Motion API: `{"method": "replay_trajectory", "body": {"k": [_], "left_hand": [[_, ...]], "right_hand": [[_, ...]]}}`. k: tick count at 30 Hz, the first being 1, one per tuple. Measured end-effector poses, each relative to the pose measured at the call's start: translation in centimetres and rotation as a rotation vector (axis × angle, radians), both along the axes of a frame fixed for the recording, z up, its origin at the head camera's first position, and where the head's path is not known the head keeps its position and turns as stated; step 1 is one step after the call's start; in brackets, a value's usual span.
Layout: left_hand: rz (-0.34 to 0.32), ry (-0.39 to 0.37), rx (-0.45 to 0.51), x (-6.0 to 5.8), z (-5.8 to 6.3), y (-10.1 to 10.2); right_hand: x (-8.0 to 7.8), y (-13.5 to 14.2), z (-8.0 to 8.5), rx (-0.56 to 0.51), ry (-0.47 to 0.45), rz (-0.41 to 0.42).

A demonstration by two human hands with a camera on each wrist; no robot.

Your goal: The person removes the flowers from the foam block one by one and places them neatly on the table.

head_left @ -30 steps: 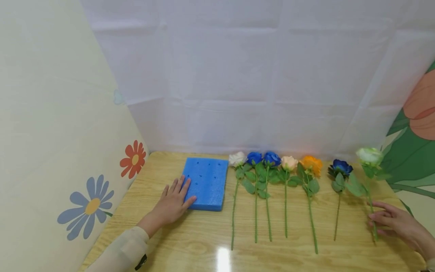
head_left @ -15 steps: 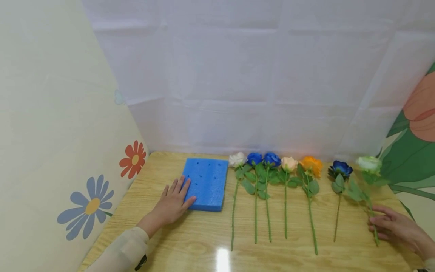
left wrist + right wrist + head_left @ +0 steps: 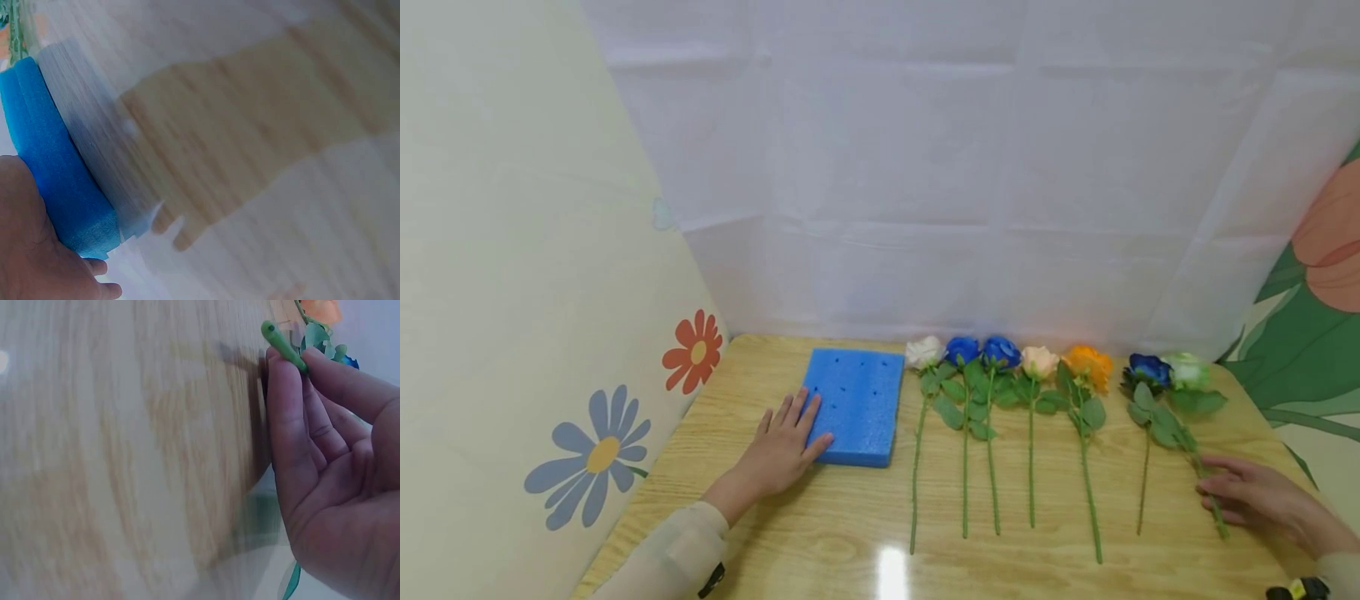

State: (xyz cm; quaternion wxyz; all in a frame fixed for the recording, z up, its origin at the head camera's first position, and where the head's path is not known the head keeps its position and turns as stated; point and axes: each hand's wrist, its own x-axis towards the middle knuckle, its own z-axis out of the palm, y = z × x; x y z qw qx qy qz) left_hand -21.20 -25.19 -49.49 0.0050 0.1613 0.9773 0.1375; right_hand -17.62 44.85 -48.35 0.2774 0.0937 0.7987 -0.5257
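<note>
My left hand (image 3: 781, 448) rests with spread, straight fingers on the left side of a blue foam block (image 3: 859, 421), which has several small dark holes in its top. In the left wrist view, the foam's side (image 3: 59, 150) shows beside the hand. At the right, my right hand (image 3: 1266, 498) pinches the stem of a pale green-white rose (image 3: 1189, 372) between thumb and fingers. The stem's cut end (image 3: 282, 347) juts out from the fingertips in the right wrist view. That rose's head lies close against a dark blue rose (image 3: 1147, 372), and their leaves overlap.
Along the wooden table (image 3: 820, 533) lie a white rose (image 3: 924, 352), two blue roses (image 3: 962, 351), a peach rose (image 3: 1039, 362) and an orange rose (image 3: 1087, 367), heads toward the back. Behind hangs a white cloth (image 3: 880, 183). Flower-patterned walls flank the table.
My right hand has lowered the green-white rose and shifted it left, so its head is now against the dark blue rose. The left hand and foam block have stayed put.
</note>
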Motion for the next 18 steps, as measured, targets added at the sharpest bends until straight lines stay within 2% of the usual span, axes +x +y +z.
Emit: {"method": "replay_trajectory", "body": {"k": [9, 18], "left_hand": [[0.001, 0.013, -0.009, -0.07, -0.11, -0.04], [0.004, 0.002, 0.002, 0.02, 0.23, 0.06]], "right_hand": [[-0.32, -0.20, 0.36, -0.072, 0.011, 0.098], [-0.26, -1.04, 0.88, 0.008, 0.018, 0.069]]}}
